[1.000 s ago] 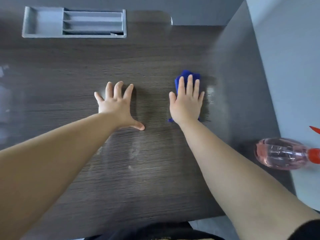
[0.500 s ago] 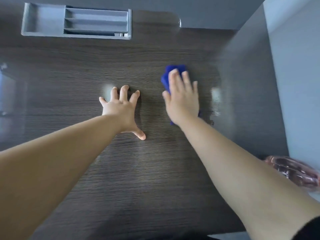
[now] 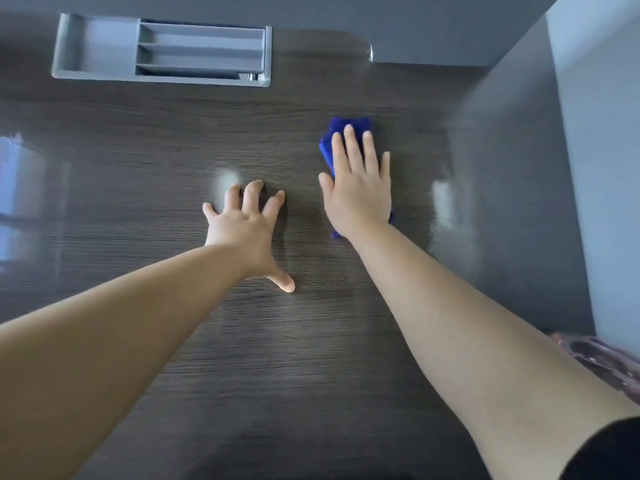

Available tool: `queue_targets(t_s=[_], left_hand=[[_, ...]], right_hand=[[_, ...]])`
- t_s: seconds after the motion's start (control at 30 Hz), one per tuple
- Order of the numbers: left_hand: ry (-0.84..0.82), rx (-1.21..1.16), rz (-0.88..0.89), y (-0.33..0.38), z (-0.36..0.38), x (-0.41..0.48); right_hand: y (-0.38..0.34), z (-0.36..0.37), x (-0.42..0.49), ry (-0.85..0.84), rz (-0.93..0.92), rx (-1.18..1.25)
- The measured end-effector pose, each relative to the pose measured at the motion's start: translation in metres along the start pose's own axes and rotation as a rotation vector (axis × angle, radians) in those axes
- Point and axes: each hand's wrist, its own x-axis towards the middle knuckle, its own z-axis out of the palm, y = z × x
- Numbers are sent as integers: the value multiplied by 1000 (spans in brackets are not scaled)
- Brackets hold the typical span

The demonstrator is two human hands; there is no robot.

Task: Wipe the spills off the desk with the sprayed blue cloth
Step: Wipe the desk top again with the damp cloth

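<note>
The blue cloth (image 3: 337,133) lies bunched on the dark wood-grain desk (image 3: 311,341), right of centre. My right hand (image 3: 358,188) presses flat on top of it with straight fingers, so only the cloth's far end and a small corner near my wrist show. My left hand (image 3: 247,226) rests on the bare desk to the left of the cloth, fingers spread and thumb out. A pale smear (image 3: 227,178) shows just beyond my left fingertips, and a shiny wet streak (image 3: 441,202) lies to the right of the cloth.
A grey recessed tray (image 3: 97,50) with slotted compartments sits in the desk at the back left. A grey side panel (image 3: 512,202) rises along the right edge. A pink spray bottle (image 3: 602,358) lies blurred at the right, beside my forearm.
My right hand has slid the cloth away from me and slightly left, then a little right again. My left hand stays planted. The view has shifted, pushing the spray bottle toward the frame's edge.
</note>
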Motion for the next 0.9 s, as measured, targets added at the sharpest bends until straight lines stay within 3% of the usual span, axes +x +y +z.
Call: queue_targets(t_s=[0.1, 0.17, 0.23, 0.33, 0.4, 0.43, 0.5, 0.57, 0.63, 0.7, 0.83, 0.9], left_hand=[[10, -3, 2, -2, 1, 0], [7, -1, 6, -3, 2, 0], [3, 5, 14, -3, 1, 0], [2, -13, 14, -3, 1, -1], [8, -35, 15, -3, 2, -3], [13, -53, 21, -3, 2, -4], [41, -156, 34, -7, 1, -7], [95, -370, 27, -19, -2, -11], [152, -509, -6, -39, 0, -18], [185, -438, -75, -65, 9, -26], [139, -340, -327, -118, 30, -37], [104, -357, -395, -133, 36, -40]], right_hand=[[18, 0, -32, -40, -482, -47], [58, -3, -28, -14, -547, -67], [90, -8, -10, 20, -322, -40], [66, -9, 27, 60, 134, 19], [21, -8, 39, 51, 217, 58], [0, -6, 37, 37, 143, 61], [-27, 2, 15, 5, -184, 27], [-17, 4, -7, -44, -544, -29], [16, 0, -4, -63, -727, -78], [43, -3, 19, -25, -598, -96], [1, -7, 59, 13, 39, 14], [-49, -3, 51, -6, 46, 40]])
